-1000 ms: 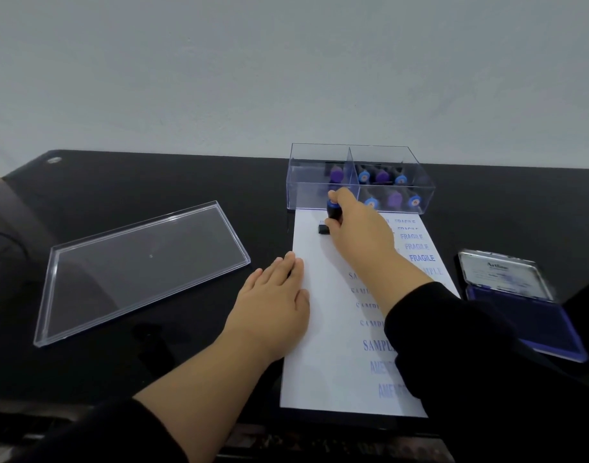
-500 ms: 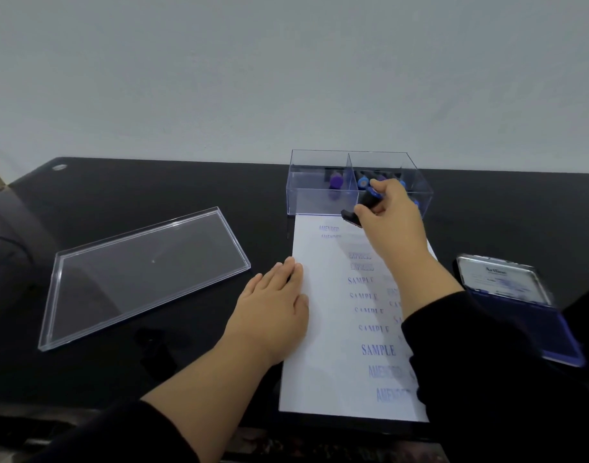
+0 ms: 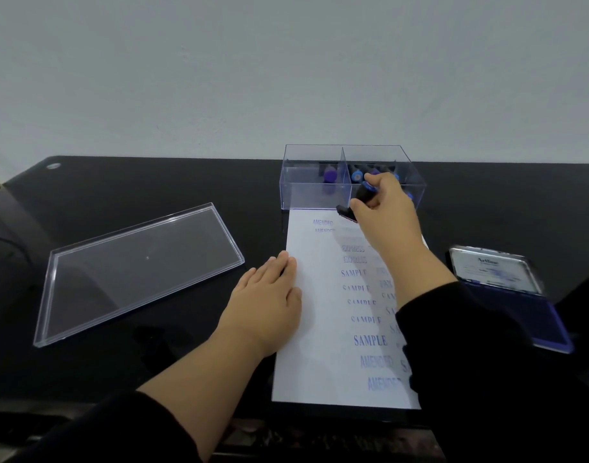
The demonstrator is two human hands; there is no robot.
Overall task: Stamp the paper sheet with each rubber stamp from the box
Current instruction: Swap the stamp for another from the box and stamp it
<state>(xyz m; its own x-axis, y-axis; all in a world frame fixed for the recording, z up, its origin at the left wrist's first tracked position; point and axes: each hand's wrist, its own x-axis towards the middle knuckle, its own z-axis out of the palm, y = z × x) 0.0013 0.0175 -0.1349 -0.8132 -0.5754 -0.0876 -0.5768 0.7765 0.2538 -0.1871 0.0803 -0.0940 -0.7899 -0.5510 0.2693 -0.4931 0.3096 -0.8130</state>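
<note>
Two hands are over the black worktop (image 3: pixel 153 362). The right hand (image 3: pixel 383 215) pinches a black rubber stamp (image 3: pixel 361 198) with a blue-topped handle, tilted and lifted off the paper sheet (image 3: pixel 316 329), right at the near wall of the clear box (image 3: pixel 313 195). More stamps stand in the box's right compartment, and one purple-topped stamp (image 3: pixel 329 177) in the left. The left hand (image 3: pixel 266 309) lies flat, fingers straight, pressing the sheet's left edge. The sheet's far edge touches the box; blue prints run down its middle and right side, leaving the left strip bare. The clear lid (image 3: pixel 136 275) lies well to the left, and the open ink pad (image 3: pixel 517 302) just right of the sheet.
</note>
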